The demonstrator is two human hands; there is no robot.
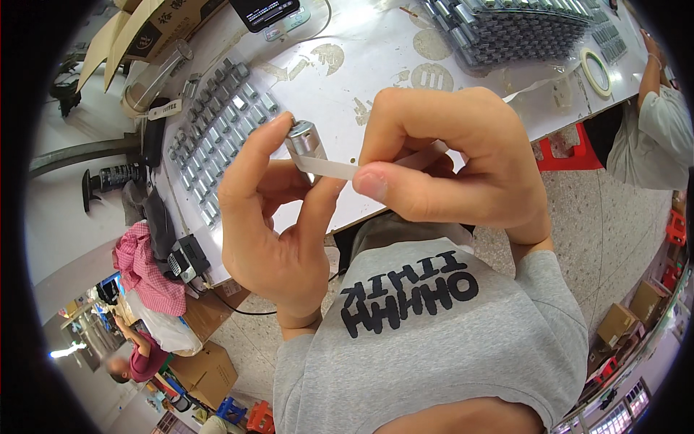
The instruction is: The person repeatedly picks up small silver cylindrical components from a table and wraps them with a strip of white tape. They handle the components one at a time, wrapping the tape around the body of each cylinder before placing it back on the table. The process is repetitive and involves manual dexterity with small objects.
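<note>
Between the thumb and index finger of my left hand [271,217] is a small silver metal cylinder [303,136], held slightly tilted above the table. A pale strip of tape [331,168] lies across the cylinder's side and runs to the right, taut. My right hand [455,163] pinches this strip between thumb and curled index finger, and more of the strip shows behind the fingers. Beyond my left hand, similar metal cylinders [239,103] lie in rows on the white table [347,50].
At the back right sits a dense stack of metal cylinders [506,36], with a tape roll [584,71] beside it. A phone [264,13], a cardboard box [155,32] and a clear tube [163,72] are at the far left. A red stool [571,153] and a seated person [654,130] are right.
</note>
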